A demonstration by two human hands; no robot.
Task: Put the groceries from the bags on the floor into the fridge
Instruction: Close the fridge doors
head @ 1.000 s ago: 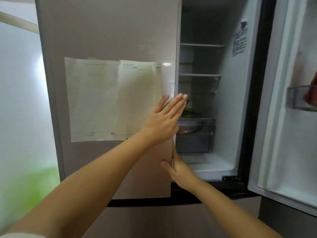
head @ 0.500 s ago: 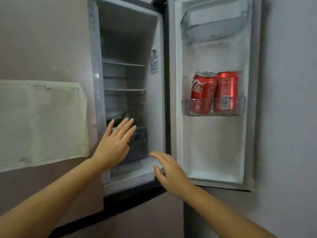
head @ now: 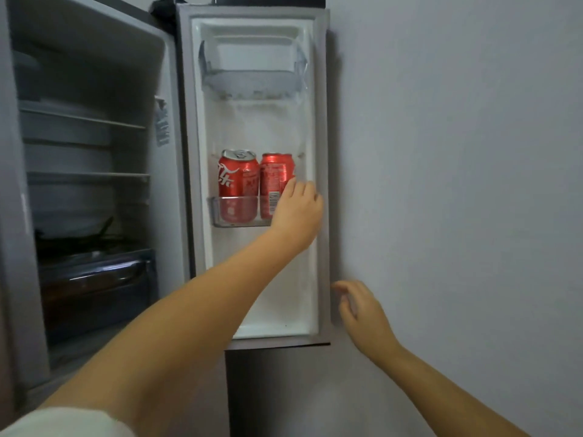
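Observation:
The fridge's right door point(head: 318, 121) stands wide open against the wall. Its inner clear shelf point(head: 233, 212) holds two red cola cans, the left one point(head: 237, 181) and the right one point(head: 275, 181). My left hand point(head: 296, 209) reaches across to the door lining, fingers stretched out beside the right can, touching there and holding nothing. My right hand point(head: 362, 313) hovers lower down at the door's outer edge with loosely curled fingers, empty. No bags or floor are in view.
The fridge interior point(head: 82, 184) on the left shows glass shelves, something dark on the lowest shelf, and a dark drawer point(head: 94, 285) below it. A frosted top bin point(head: 252, 77) sits high on the door. A plain wall point(head: 457, 184) fills the right side.
The view has swung right, from the closed left door to the open right door. My left hand moved from the fridge opening up to the can shelf; my right hand moved to the door's outer edge.

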